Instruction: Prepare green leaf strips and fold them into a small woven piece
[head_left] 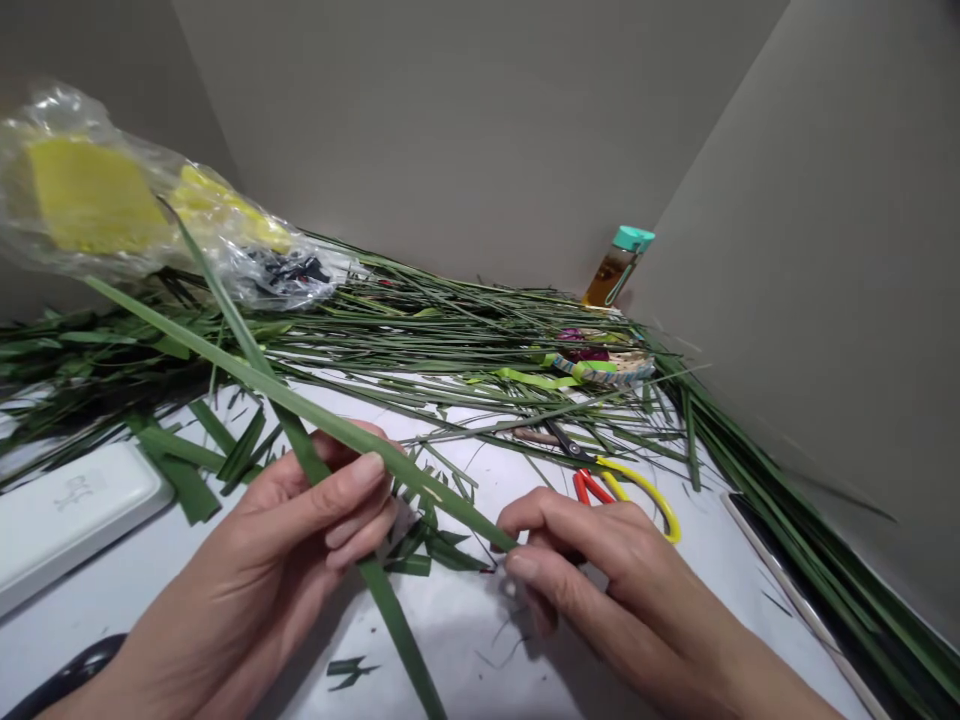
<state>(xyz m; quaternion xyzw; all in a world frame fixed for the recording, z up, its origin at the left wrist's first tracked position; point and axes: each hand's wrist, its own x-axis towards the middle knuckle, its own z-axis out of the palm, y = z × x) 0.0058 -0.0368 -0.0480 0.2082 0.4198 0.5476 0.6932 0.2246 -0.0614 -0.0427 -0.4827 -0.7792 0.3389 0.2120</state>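
My left hand [277,560] grips two long green palm leaf blades, one crossing the other at my fingers. One blade [315,400] runs across the hand, and its tip reaches my right hand [600,590]. The thumb and fingers of my right hand pinch at that tip, which is partly hidden between them. The other blade [394,625] runs from my left hand up to the far left and down to the bottom edge of the view. Small cut green leaf pieces [431,550] lie on the white table [457,640] just beneath my hands.
A heap of long, narrow green leaves [450,330] spreads across the back of the table, and more leaves [817,540] lie along the right side. Scissors with red and yellow handles [622,490] lie just beyond my right hand. A white box [67,520] sits at the left.
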